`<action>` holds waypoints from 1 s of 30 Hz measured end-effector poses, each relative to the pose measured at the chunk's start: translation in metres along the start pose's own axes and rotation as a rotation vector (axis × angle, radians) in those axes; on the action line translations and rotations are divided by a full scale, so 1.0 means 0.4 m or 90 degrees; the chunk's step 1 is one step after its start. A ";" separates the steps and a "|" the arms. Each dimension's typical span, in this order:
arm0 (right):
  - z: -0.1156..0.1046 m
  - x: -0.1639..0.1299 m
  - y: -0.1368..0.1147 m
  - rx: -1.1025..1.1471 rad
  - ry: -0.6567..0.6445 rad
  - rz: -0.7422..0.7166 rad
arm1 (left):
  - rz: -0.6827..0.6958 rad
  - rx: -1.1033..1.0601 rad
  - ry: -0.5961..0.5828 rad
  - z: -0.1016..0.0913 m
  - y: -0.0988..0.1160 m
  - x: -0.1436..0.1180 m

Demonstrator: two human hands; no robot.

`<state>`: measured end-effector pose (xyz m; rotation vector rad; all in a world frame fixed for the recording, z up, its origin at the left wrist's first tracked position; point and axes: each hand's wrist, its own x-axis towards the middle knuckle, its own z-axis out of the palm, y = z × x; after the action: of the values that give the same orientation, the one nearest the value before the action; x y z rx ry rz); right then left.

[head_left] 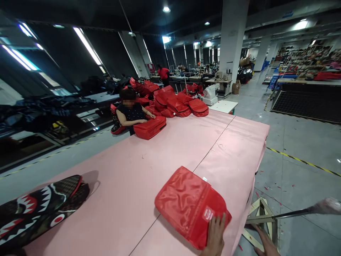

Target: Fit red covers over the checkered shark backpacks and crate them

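The left hand (215, 236) lies flat on the near corner of a red bag (190, 206), fingers spread and pressing down on the fabric just beside a small white label (208, 213); its grip is open, laid on top rather than pinching anything. The red bag rests flat on the pink worktop (165, 153), close to the near right edge and across a seam in the covering. The right hand (266, 243) is off the worktop edge, low in the frame and only partly visible; its grip cannot be told. Near it stands a pale wooden frame (262, 213) on the floor, and a thin dark rod with a blurred pale end (306, 210) crosses above it. At the near left of the worktop lie two dark bags printed with shark-mouth patterns (39, 209). At the far end a seated person (130, 112) has both hands on another red bag (150, 127), with a pile of further red bags (176, 101) behind. A white sewing machine (210, 94) stands beyond the pile.
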<state>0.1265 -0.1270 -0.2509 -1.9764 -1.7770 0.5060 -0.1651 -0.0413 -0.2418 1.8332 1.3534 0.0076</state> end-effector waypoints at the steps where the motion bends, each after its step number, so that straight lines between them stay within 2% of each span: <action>1: 0.016 0.003 0.015 0.009 0.023 -0.016 | 0.048 -0.007 -0.025 0.028 0.033 -0.004; 3: 0.033 0.022 0.032 0.009 0.050 -0.083 | 0.165 0.009 -0.068 0.057 0.099 -0.004; 4: 0.029 0.036 0.034 -0.002 0.056 -0.122 | 0.226 0.028 -0.088 0.056 0.133 0.000; 6: -0.012 0.062 0.026 -0.028 0.070 -0.187 | 0.327 0.066 -0.120 0.019 0.206 0.004; 8: -0.095 0.079 -0.003 -0.036 0.089 -0.237 | 0.400 0.089 -0.124 -0.070 0.286 -0.011; 11: -0.273 0.082 -0.096 -0.028 0.108 -0.298 | 0.582 0.134 -0.093 -0.273 0.416 -0.082; 12: -0.337 0.081 -0.139 -0.034 0.126 -0.288 | 0.638 0.135 -0.081 -0.346 0.458 -0.111; 14: -0.455 0.092 -0.231 -0.048 0.187 -0.238 | 0.687 0.077 0.040 -0.473 0.528 -0.154; 15: -0.507 0.104 -0.273 -0.059 0.205 -0.190 | 0.676 0.038 0.140 -0.519 0.555 -0.163; 17: -0.591 0.143 -0.333 -0.093 0.223 -0.056 | 0.604 -0.044 0.335 -0.563 0.590 -0.156; 18: -0.624 0.166 -0.349 -0.101 0.221 0.028 | 0.553 -0.083 0.404 -0.562 0.598 -0.143; 19: -0.651 0.188 -0.355 -0.104 0.217 0.107 | 0.503 -0.117 0.440 -0.547 0.601 -0.127; 20: -0.674 0.208 -0.355 -0.106 0.217 0.179 | 0.460 -0.144 0.439 -0.522 0.600 -0.112; 21: -0.692 0.225 -0.350 -0.105 0.216 0.244 | 0.429 -0.166 0.403 -0.491 0.597 -0.097; 23: -0.719 0.247 -0.333 -0.103 0.211 0.344 | 0.391 -0.203 0.286 -0.425 0.594 -0.075; 25: -0.733 0.257 -0.318 -0.100 0.201 0.414 | 0.362 -0.237 0.203 -0.374 0.602 -0.062; 26: -0.737 0.258 -0.314 -0.099 0.200 0.437 | 0.346 -0.247 0.192 -0.358 0.611 -0.057; 30: -0.740 0.253 -0.318 -0.099 0.210 0.459 | 0.288 -0.239 0.254 -0.352 0.652 -0.031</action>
<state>0.1907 -0.0376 0.0683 -2.6127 -0.8989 0.2281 -0.0293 0.0168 0.0154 1.8219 1.0652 0.8464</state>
